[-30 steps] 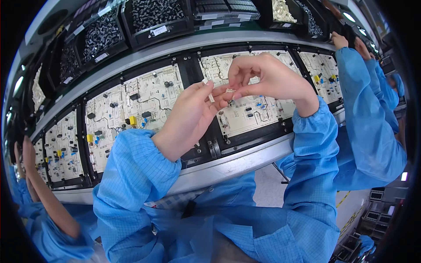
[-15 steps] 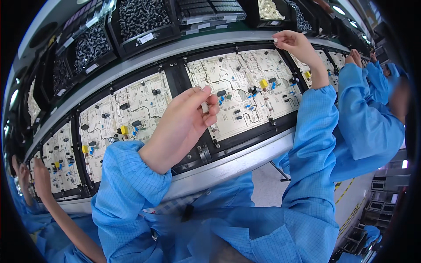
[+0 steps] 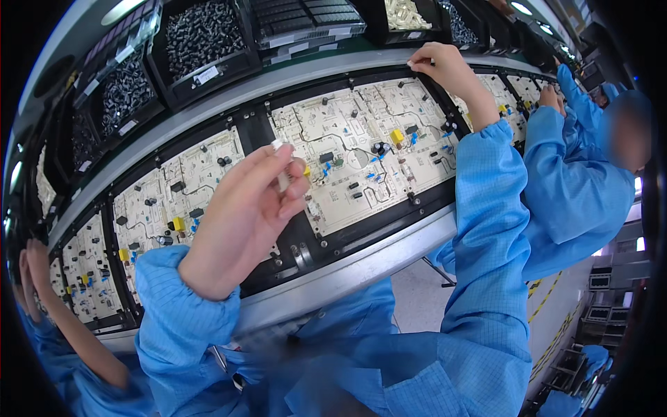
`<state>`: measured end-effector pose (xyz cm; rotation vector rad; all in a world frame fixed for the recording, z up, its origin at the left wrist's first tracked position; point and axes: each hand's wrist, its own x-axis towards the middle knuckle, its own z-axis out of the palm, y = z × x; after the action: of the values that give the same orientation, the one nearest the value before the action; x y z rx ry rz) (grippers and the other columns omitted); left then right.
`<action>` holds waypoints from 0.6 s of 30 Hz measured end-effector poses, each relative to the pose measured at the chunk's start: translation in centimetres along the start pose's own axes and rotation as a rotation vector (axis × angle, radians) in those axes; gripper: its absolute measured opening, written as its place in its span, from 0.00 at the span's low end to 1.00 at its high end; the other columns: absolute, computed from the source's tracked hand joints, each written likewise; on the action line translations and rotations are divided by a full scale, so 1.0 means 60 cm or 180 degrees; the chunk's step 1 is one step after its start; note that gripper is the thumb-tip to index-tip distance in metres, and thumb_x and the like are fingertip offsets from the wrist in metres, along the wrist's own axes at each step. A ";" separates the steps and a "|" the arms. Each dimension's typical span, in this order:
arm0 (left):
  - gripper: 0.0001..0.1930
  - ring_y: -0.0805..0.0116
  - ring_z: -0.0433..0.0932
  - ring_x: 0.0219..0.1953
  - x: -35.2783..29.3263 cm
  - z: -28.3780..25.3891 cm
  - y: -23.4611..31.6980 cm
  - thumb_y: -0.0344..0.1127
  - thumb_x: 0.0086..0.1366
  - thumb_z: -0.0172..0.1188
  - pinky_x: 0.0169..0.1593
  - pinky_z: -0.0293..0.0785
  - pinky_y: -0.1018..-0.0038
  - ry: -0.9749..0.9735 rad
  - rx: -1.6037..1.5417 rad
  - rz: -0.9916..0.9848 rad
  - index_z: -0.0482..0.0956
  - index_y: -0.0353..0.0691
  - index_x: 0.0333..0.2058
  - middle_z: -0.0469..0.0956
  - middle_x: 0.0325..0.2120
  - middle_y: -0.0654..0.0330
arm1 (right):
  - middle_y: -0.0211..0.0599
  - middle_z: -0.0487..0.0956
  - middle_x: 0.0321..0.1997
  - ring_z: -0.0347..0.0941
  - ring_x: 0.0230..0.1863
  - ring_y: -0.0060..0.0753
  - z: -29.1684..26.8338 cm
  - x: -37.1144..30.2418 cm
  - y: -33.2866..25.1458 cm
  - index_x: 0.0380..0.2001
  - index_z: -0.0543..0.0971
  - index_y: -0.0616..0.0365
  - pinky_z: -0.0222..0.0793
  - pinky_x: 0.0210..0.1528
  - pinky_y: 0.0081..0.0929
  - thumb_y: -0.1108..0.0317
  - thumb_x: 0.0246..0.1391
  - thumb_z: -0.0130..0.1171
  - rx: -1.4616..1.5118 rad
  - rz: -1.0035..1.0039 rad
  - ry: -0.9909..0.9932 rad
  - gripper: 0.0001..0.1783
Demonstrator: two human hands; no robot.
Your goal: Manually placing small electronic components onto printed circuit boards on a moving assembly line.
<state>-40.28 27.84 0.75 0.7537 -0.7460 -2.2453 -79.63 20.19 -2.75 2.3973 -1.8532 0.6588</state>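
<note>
My left hand (image 3: 240, 219) is closed around small white plastic connectors, over the gap between two circuit boards. One white connector (image 3: 278, 145) pokes out at its thumb and fingertip. My right hand (image 3: 448, 71) is raised at the far edge of the nearer circuit board (image 3: 347, 205), its thumb and forefinger pinched on a tiny white piece, probably a connector; the fingers mostly cover it. This cream board carries a yellow block (image 3: 397, 136), blue parts and black cylindrical capacitors. Another circuit board (image 3: 201, 163) of the same kind lies to the left, partly behind my left hand.
Black bins of dark parts (image 3: 206, 42) and a bin of white connectors (image 3: 406, 15) line the back. A metal rail (image 3: 347, 254) runs along the front. A co-worker in blue (image 3: 577, 174) sits at right; another person's hands (image 3: 38, 271) are at far left.
The boards and bins have shifted left in view. My left hand has moved left and its white connector now sticks out at the fingertips. My right hand stays pinched near the board's far edge.
</note>
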 end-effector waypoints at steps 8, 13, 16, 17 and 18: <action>0.07 0.77 0.64 0.30 0.003 0.005 0.005 0.35 0.70 0.51 0.28 0.60 0.83 -0.0069 0.0053 -0.0082 0.67 0.38 0.36 0.68 0.30 0.63 | 0.39 0.79 0.29 0.76 0.32 0.36 0.006 0.001 0.023 0.30 0.82 0.61 0.73 0.36 0.27 0.77 0.43 0.64 -0.0197 -0.0226 -0.0506 0.07; 0.07 0.78 0.64 0.29 0.007 0.007 0.001 0.34 0.70 0.50 0.27 0.60 0.83 0.0057 0.0115 -0.0100 0.66 0.38 0.34 0.68 0.31 0.63 | 0.36 0.79 0.30 0.74 0.37 0.38 0.016 0.006 0.023 0.28 0.83 0.59 0.71 0.40 0.31 0.73 0.42 0.66 -0.0420 -0.0424 -0.0510 0.07; 0.07 0.78 0.64 0.29 0.007 0.010 0.001 0.34 0.70 0.50 0.28 0.60 0.83 0.0001 0.0069 -0.0100 0.66 0.38 0.35 0.68 0.31 0.63 | 0.35 0.79 0.29 0.73 0.38 0.37 0.017 0.005 0.029 0.29 0.83 0.59 0.71 0.42 0.31 0.72 0.42 0.66 -0.0496 -0.0344 -0.0568 0.07; 0.07 0.78 0.64 0.29 0.006 0.010 0.001 0.34 0.70 0.50 0.28 0.60 0.83 -0.0003 0.0070 -0.0095 0.67 0.37 0.36 0.67 0.31 0.62 | 0.35 0.79 0.29 0.73 0.38 0.37 0.017 0.005 0.030 0.29 0.83 0.59 0.71 0.42 0.31 0.72 0.42 0.66 -0.0493 -0.0342 -0.0569 0.07; 0.07 0.78 0.64 0.29 0.005 0.011 0.001 0.34 0.70 0.49 0.28 0.60 0.83 -0.0007 0.0069 -0.0089 0.67 0.37 0.37 0.67 0.32 0.62 | 0.35 0.80 0.30 0.74 0.38 0.37 0.018 0.004 0.031 0.29 0.84 0.59 0.71 0.42 0.31 0.72 0.43 0.66 -0.0452 -0.0371 -0.0575 0.07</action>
<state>-40.89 27.77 1.14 0.7766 -0.7666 -2.2667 -80.99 19.13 -4.06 2.5196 -1.7366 0.2999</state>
